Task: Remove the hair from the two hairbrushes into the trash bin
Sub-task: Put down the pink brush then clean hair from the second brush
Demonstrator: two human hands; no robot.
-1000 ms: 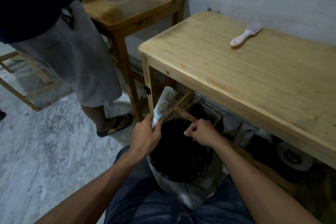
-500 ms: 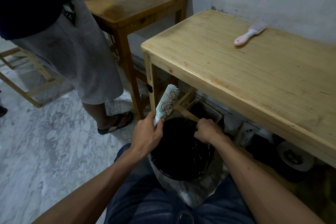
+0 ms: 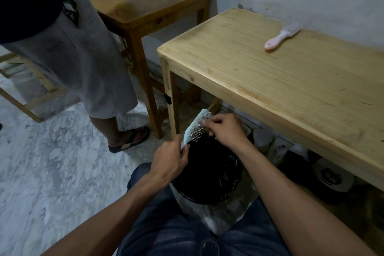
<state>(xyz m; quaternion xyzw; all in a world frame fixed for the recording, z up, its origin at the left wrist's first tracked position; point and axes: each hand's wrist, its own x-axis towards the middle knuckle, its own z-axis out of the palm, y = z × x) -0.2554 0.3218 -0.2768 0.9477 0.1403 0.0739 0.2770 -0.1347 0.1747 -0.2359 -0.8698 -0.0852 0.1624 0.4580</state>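
My left hand (image 3: pixel 169 159) grips the handle of a pale blue hairbrush (image 3: pixel 197 127) with metal bristles, held tilted over the trash bin (image 3: pixel 207 174), which has a black liner and stands between my knees. My right hand (image 3: pixel 225 131) rests against the bristles, fingertips pinched at the dark hair caught in them. A second, pink hairbrush (image 3: pixel 282 35) lies on the light wooden table (image 3: pixel 270 81) near the wall, far from both hands.
Another person in grey shorts (image 3: pixel 72 64) and sandals stands at the left beside a darker wooden table (image 3: pixel 149 4). Bottles and containers (image 3: pixel 332 176) sit under the light table. The floor is grey marble.
My right hand rose from the bin's rim to the brush bristles and now pinches at the hair. The left hand keeps holding the brush over the bin.
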